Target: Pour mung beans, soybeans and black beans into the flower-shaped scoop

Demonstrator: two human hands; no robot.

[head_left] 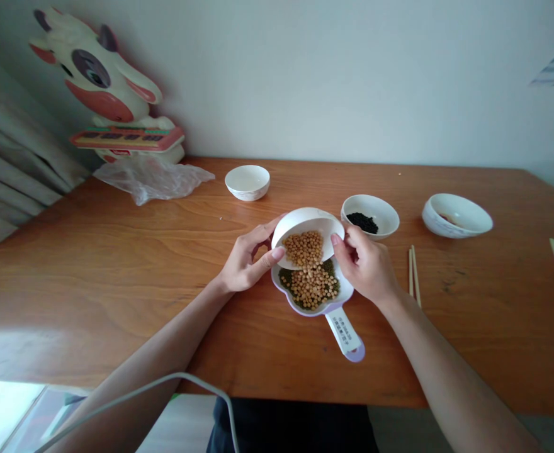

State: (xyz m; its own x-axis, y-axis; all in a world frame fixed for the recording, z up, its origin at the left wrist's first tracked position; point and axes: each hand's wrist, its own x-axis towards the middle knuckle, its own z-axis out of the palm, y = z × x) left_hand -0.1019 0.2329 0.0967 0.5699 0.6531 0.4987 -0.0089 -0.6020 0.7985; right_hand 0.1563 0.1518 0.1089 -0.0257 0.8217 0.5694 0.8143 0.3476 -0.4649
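Note:
Between my two hands a white bowl (308, 217) is tipped toward me. My left hand (248, 258) grips its left rim, thumb on the edge. On the right side my right hand (366, 261) pinches the rim. Soybeans (304, 247) slide over the lowered lip and drop into a white and lilac scoop-like pan (347, 290) below. Inside the pan, fallen soybeans lie on small green beans (328, 269). The pan's handle (345, 333), with a printed label, points toward me and right.
A white bowl (247, 179) stands at the back. Right of my hands are a bowl (385, 217) of black beans, another bowl (475, 220) and chopsticks (413, 274). A cow toy (116, 94) and plastic bag (157, 179) sit back left. A cable (182, 375) crosses my left forearm.

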